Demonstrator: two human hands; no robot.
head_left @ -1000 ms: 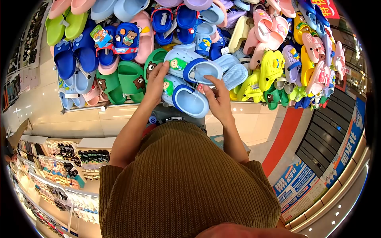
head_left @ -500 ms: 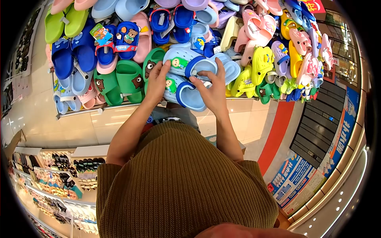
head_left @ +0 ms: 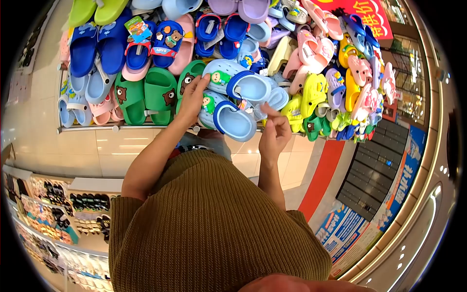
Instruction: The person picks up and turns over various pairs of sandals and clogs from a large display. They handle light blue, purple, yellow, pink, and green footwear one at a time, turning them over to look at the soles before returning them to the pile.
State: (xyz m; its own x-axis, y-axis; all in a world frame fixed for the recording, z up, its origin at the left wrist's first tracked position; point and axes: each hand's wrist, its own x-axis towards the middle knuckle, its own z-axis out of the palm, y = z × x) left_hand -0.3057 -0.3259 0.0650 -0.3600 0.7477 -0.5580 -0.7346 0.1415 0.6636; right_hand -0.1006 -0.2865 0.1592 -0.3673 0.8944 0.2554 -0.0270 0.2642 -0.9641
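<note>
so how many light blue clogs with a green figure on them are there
2: the upper clog by the left hand, and the lower clog just below that one. Others may be hidden.

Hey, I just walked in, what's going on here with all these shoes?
A person is handling a pair of light blue clogs at a packed footwear display. The left hand grips them at the toe end. The right hand is near their heel end, one finger blurred, so I can't tell whether it touches anything. Green slides lie to the left, yellow clogs to the right.
</note>
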